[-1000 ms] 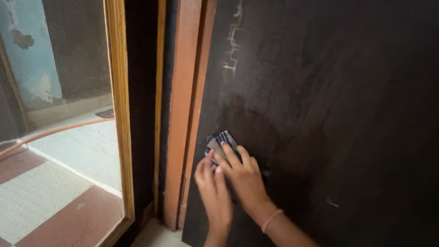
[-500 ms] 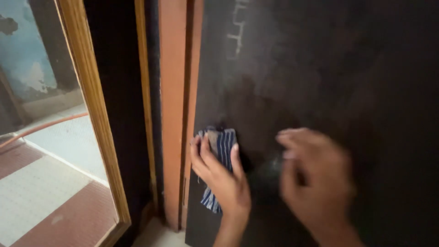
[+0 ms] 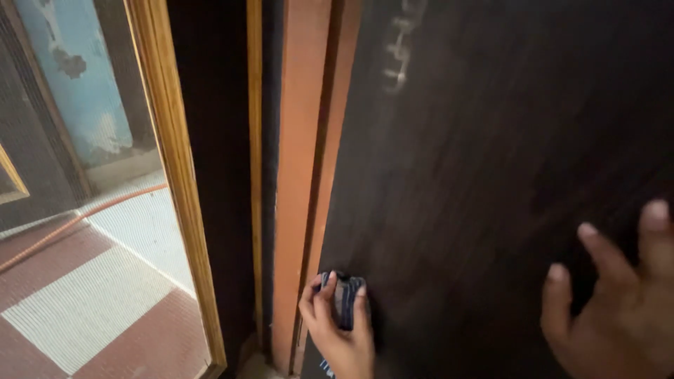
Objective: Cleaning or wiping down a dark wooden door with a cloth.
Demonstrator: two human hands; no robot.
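A dark brown wooden door panel fills the right of the view, with a pale chalk-like mark near its top. My left hand presses a blue and white striped cloth against the panel low down, close to its left edge. My right hand is off the cloth at the lower right, fingers spread, in front of the panel and holding nothing.
An orange-brown door frame runs vertically just left of the panel. Farther left stands a yellow-framed mesh screen. Through it I see a red and white tiled floor, an orange hose and a blue peeling wall.
Both hands held the cloth a second ago. My right hand let go and swung out to the right. My left hand slid the cloth down the panel's left edge.
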